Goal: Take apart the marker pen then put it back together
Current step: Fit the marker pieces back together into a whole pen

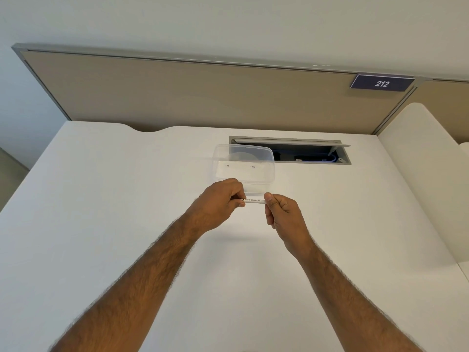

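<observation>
Bright, even light; soft shadow cast on desk [241, 240] at frame centre. Straight edges bowed toward corners. Focus sharp throughout.

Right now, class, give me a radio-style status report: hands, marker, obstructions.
Left hand and right hand each shut on an end of the marker pen, held level above the desk. Clear tub beyond, not obstructing.

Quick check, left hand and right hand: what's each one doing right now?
Left hand: closed, gripping one end of the marker pen.
Right hand: closed, gripping the pen's other end.
</observation>
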